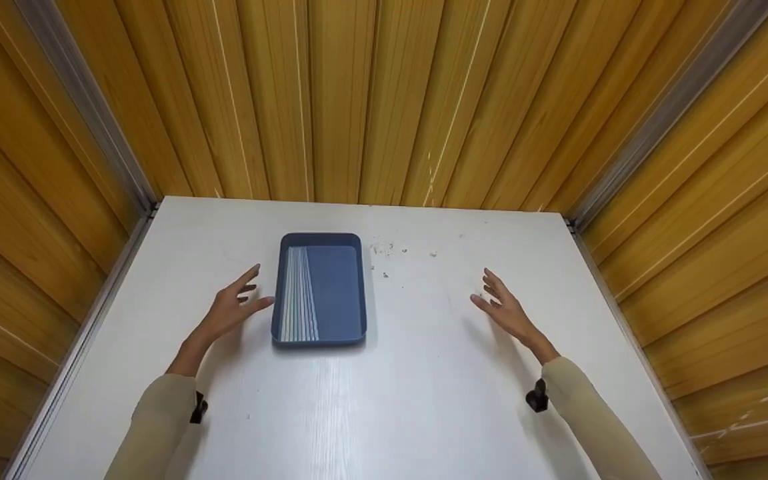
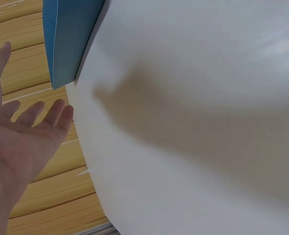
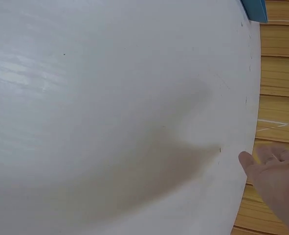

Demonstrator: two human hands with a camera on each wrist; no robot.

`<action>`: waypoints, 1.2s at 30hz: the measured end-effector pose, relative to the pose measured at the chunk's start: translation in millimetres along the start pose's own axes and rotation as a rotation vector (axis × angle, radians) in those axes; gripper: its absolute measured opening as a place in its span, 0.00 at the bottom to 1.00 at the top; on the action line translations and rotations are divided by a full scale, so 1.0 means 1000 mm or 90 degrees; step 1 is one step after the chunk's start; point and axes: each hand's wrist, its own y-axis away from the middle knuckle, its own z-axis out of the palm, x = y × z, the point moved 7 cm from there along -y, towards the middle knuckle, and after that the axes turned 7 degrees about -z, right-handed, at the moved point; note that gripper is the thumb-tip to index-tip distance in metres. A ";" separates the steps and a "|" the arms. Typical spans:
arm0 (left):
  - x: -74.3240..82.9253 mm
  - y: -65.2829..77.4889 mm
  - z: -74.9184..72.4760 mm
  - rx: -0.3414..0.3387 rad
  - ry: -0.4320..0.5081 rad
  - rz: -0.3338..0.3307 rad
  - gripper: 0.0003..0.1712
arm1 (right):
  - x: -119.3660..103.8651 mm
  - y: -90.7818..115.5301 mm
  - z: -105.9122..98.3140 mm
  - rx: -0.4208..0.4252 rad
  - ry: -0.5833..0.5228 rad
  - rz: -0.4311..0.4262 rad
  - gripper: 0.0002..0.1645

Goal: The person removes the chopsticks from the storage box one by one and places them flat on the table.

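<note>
A blue rectangular tray (image 1: 337, 293) with raised walls lies on the white table, left of the middle. Pale stripes fan along the left part of its floor. Just left of the tray is my left hand (image 1: 227, 308), its fingers spread and relaxed with nothing in them. In the left wrist view that hand (image 2: 22, 142) shows its palm beside the tray's blue wall (image 2: 76, 39). My right hand (image 1: 504, 310) hovers over the table's right side, well apart from the tray, fingers loosely bent and holding nothing. The right wrist view catches only part of this hand (image 3: 276, 181).
Small chips and marks (image 1: 384, 250) dot the white table (image 1: 411, 400) right of the tray. Yellow wood-patterned panels (image 1: 337, 100) wall the back and both sides, with grey metal posts (image 1: 91, 100) at the corners. Black wrist devices (image 1: 537, 397) sit by the sleeves.
</note>
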 end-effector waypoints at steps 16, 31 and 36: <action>-0.022 -0.014 0.019 -0.089 0.233 -0.096 0.46 | -0.026 0.002 0.013 -0.042 -0.069 0.017 0.39; -0.035 -0.016 0.030 -0.135 0.235 -0.131 0.46 | -0.010 -0.019 0.037 -0.075 -0.190 -0.011 0.41; -0.038 -0.018 0.032 -0.145 0.241 -0.137 0.47 | -0.012 -0.026 0.047 -0.074 -0.196 -0.005 0.40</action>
